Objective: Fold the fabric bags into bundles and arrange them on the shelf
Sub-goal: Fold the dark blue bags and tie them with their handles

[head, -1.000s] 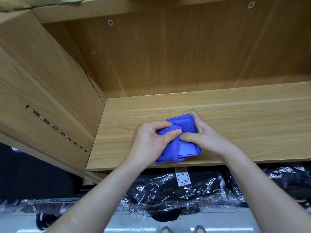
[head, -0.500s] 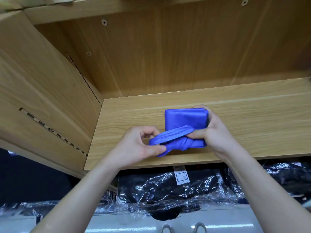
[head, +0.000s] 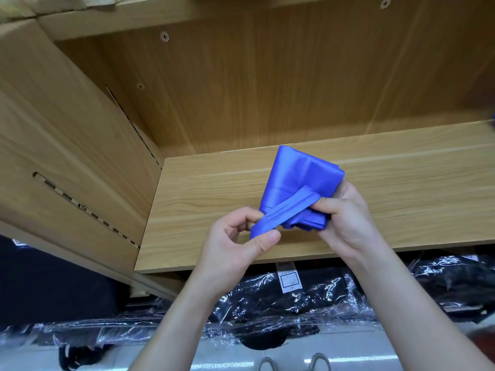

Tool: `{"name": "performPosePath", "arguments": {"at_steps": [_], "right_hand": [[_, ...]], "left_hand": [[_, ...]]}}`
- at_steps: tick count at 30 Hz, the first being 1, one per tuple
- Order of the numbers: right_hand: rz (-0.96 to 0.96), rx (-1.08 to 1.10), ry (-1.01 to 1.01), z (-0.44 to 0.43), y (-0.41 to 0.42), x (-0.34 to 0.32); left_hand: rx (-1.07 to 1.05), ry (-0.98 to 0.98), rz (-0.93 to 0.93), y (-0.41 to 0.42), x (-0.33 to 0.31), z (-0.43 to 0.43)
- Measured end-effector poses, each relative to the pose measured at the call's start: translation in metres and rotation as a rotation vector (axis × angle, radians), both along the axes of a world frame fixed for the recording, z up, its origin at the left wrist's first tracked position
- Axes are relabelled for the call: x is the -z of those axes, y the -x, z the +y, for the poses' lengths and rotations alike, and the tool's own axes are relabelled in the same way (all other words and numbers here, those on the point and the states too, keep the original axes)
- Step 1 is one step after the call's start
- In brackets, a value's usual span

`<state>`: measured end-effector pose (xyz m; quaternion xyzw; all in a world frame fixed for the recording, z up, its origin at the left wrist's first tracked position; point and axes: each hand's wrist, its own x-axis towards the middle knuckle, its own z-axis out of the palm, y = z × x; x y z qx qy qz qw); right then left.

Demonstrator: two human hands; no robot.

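Item: bag (head: 300, 178), blue fabric, folded to a rough wedge, not yet a finished bundle. Location: in both hands, over front half of shelf (head: 401, 188), tilted w/ far corner up twd back panel (head: 267, 89); contact w/ shelf cannot be told. Strap (head: 285, 212): flat blue band, taut across near face of bag, long axis diagonal, low-left to high-right. R hand (head: 348, 226): clasped round lower-right corner of bag, thumb pinning strap's right end against the fold. L hand (head: 235, 250): curled, pinching strap's free left end betw. thumb and forefinger, just left of bag, apparently clear of bag body. Key relation: bag lies right of and beyond L hand, seated in R; strap bridges the two, so free end sits w/ L, anchor w/ R. Judged step: wrapping strap round bundle to bind it; prob. next, L to carry end round or under bag while R holds fold closed. Risk: slack in R grip, layers likely to spring apart; fabric thin, slippery-looking. Shelf placement not yet done. Below shelf: black goods (head: 267, 303) in clear wrap, w/ white tag (head: 288, 280). Left: side panel (head: 80, 156) w/ slotted rail (head: 88, 212).
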<state>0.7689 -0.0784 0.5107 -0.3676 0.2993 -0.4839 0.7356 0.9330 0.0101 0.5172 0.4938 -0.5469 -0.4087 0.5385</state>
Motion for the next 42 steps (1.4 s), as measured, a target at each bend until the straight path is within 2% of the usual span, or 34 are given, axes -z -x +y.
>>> {"name": "performPosePath", "arguments": {"at_steps": [4, 8, 12, 15, 18, 20, 23, 27, 29, 31, 35, 37, 42], "right_hand": [[-0.038, -0.089, 0.014, 0.002, 0.008, -0.004], [0.010, -0.237, 0.058, 0.007, 0.014, 0.004], [0.059, -0.353, 0.054, 0.004, 0.015, 0.003], [0.118, -0.451, 0.059, -0.001, 0.020, -0.002], [0.213, -0.510, 0.075, -0.003, 0.026, -0.011], [0.274, -0.522, 0.144, -0.001, 0.028, -0.018], [0.397, -0.499, 0.373, 0.009, 0.024, -0.026], [0.672, -0.268, 0.589, 0.015, 0.014, -0.029], [0.788, -0.223, 0.625, 0.016, 0.012, -0.029], [0.775, -0.233, 0.575, 0.016, 0.011, -0.028], [0.511, -0.228, 0.316, 0.014, 0.010, -0.025], [0.502, -0.144, 0.314, 0.013, 0.008, -0.022], [0.622, 0.024, 0.415, 0.008, 0.001, -0.021]], "left_hand": [[0.007, 0.031, 0.004, 0.002, -0.005, 0.006], [0.019, 0.078, 0.223, -0.008, -0.013, 0.000], [0.026, 0.002, 0.456, -0.003, -0.002, -0.009], [-0.009, -0.007, 0.508, 0.003, 0.008, -0.011], [0.064, -0.044, 0.527, 0.000, 0.012, -0.010], [0.089, -0.091, 0.478, -0.005, 0.015, -0.009], [0.068, -0.096, 0.407, -0.012, 0.017, -0.009], [0.008, -0.076, 0.296, -0.013, 0.018, -0.009], [-0.016, -0.062, 0.247, -0.009, 0.018, -0.009], [-0.050, -0.077, 0.225, -0.007, 0.016, -0.011], [-0.010, -0.065, 0.165, -0.006, 0.008, -0.011], [-0.002, -0.038, 0.110, -0.004, 0.001, -0.011], [-0.243, 0.113, -0.142, 0.003, 0.000, -0.012]]}}
